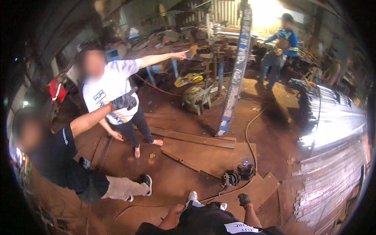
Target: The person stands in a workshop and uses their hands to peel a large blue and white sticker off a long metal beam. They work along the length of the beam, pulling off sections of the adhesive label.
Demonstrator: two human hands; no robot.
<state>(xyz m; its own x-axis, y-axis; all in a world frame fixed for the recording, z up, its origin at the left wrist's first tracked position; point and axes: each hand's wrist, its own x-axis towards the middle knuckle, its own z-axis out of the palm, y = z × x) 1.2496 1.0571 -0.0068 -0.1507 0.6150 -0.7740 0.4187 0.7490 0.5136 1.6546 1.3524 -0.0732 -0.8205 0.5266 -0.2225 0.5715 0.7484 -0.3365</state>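
Note:
My right hand (244, 199), in a dark glove, hangs low by my side with its fingers curled in and nothing visible in them. My left hand (178, 208) is held low in front of my body, its fingers hidden from sight. The closest thing to my right hand is a dark, greasy machine part (232, 178) on the floor, apart from the hand. A tan hose (250, 137) curves past that part and runs across the floor near my shoes (193, 196).
A person in a white shirt (109, 84) points right; one in black (55, 152) stretches out a gloved arm. Another in blue (288, 41) stands at the back. Metal bar bundles (337, 117) lie at right. A leaning post (237, 74) and metal plates (219, 156) are ahead.

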